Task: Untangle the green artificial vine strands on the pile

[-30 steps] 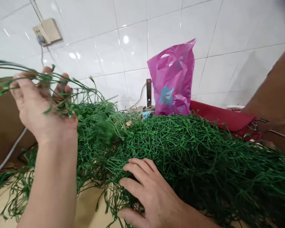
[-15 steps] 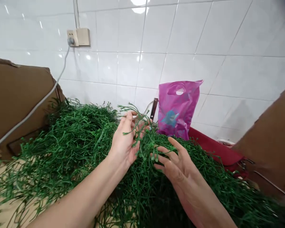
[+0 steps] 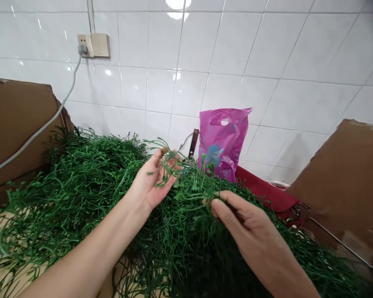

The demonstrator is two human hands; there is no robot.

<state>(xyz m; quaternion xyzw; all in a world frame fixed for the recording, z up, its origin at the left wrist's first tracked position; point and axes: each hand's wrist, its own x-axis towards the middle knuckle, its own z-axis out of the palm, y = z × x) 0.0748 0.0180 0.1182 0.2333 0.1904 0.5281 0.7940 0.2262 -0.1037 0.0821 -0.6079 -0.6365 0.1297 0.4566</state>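
Note:
Green plastic-looking stems lie in a large tangled pile across the middle and both sides. My left hand, palm turned up, has its fingers curled round a few thin green stems above the pile. To the right of it, my right hand pinches green stems between thumb and fingers, low over the pile. The stems between the two hands overlap, and I cannot make out which hand each belongs to.
A purple bag stands against the tiled wall, beside a dark handle. A red item lies right of it. Cardboard boxes flank both sides. A grey cable hangs from the socket at left.
My right hand has closed from spread fingers to a pinch on green stems. My left hand sits slightly further left in view, and the whole background has shifted left a little too.

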